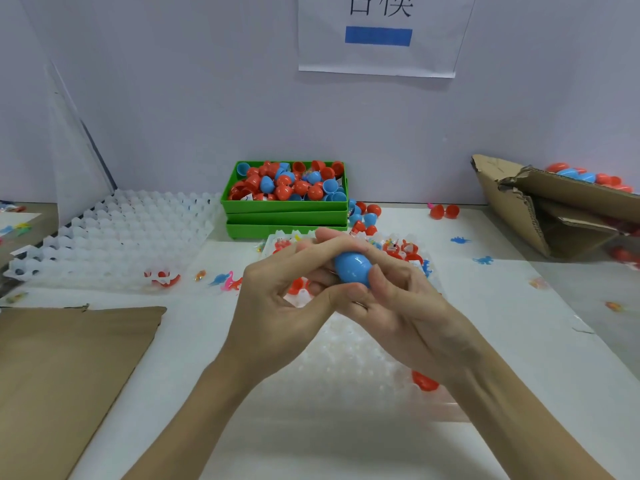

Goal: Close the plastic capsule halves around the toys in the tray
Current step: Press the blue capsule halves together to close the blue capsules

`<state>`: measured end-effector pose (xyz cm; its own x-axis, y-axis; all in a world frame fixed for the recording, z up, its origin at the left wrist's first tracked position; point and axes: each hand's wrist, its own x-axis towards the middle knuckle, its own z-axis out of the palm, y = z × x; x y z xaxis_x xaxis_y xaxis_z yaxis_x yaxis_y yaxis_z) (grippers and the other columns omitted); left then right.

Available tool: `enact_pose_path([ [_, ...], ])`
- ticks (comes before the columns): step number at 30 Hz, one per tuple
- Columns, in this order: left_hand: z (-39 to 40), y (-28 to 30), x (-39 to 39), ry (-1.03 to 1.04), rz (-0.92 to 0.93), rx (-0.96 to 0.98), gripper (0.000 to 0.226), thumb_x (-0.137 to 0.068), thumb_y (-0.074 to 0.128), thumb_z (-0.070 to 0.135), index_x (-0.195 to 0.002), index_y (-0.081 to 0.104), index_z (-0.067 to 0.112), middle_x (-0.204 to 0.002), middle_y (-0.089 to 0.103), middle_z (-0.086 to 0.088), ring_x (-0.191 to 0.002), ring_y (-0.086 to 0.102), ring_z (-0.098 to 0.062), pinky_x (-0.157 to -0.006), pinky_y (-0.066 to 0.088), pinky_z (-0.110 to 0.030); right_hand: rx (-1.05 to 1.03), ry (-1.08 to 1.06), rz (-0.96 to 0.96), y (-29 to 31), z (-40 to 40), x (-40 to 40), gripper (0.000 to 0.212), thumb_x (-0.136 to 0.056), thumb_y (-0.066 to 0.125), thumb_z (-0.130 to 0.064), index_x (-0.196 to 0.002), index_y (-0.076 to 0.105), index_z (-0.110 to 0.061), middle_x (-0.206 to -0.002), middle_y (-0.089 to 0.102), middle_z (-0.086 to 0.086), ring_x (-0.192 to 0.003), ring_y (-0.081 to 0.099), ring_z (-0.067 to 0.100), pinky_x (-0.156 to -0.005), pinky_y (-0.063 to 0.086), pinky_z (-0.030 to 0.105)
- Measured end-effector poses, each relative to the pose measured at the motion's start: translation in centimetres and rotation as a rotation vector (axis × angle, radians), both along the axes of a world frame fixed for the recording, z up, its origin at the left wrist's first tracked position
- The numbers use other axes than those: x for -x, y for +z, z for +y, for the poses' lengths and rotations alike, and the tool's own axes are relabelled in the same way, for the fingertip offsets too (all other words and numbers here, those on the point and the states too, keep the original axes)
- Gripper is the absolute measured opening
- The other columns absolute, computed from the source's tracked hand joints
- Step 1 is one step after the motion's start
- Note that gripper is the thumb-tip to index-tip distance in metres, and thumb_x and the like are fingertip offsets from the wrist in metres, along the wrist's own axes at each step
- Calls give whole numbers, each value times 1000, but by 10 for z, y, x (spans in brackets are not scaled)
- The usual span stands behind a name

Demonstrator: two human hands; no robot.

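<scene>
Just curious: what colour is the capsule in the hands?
Blue capsule, seen in the head view.

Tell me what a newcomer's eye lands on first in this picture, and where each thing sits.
First, the blue capsule at centre, held above the clear tray by the left hand and right hand together. Next, the green bin behind them, against the wall, heaped with red and blue capsule halves. Then the torn cardboard box at far right, with more capsules inside.
</scene>
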<state>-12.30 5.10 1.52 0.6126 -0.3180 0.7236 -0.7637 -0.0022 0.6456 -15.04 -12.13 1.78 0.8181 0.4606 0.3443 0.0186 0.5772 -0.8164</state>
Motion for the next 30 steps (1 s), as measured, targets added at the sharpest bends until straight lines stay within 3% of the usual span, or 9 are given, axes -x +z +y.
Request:
enact_pose_path([
  [5,-4,-4,0,0,3,30,34,-92,75,27,-125,71,22,-115,75,5,-111,70,-26,-97,54,-30,30,-57,-52,-3,-1,-2,54,-98,61,-24,-147,51,-3,-150,50,22,-138,51,40,-110,46,40],
  [11,-7,-3,1,-9,1,40,33,-93,72,28,-125,69,22,-117,74,7,-114,69,-23,-98,53,-27,58,-124,-98,-3,-3,-1,48,-100,52,-18,-144,52,-1,-142,57,20,-132,56,40,-106,49,39],
  [19,-8,-11,-4,14,128,-6,31,-99,65,32,-129,64,25,-123,70,15,-122,65,-16,-97,51,-18,-59,-81,64,-5,5,-4,43,-102,57,-20,-139,56,2,-145,56,23,-135,54,39,-104,51,39],
  [22,-10,-13,-4,30,106,-63,39,-100,63,36,-137,61,25,-133,65,14,-130,59,-18,-104,49,-25,-73,-114,114,-6,4,-7,47,-97,66,-28,-134,62,1,-140,60,21,-132,58,35,-100,53,35],
  [25,-11,-16,-9,91,94,-88,35,-100,63,39,-134,66,28,-140,61,14,-140,51,-19,-110,49,-38,-31,-185,169,-8,3,-10,51,-89,75,-40,-124,70,-2,-130,68,20,-124,64,32,-96,55,33],
  [27,-11,-17,-12,103,125,-65,29,-100,67,37,-127,70,28,-136,64,12,-137,55,-19,-106,52,-39,17,-230,178,-9,4,-10,51,-90,72,-45,-119,74,-4,-127,69,19,-123,65,31,-95,56,32],
  [30,-8,-15,-14,56,177,-51,29,-95,69,29,-123,73,25,-121,73,11,-123,64,-16,-99,53,-26,88,-320,163,-11,8,-10,48,-89,69,-51,-114,77,-10,-124,72,13,-119,68,26,-92,57,28],
])
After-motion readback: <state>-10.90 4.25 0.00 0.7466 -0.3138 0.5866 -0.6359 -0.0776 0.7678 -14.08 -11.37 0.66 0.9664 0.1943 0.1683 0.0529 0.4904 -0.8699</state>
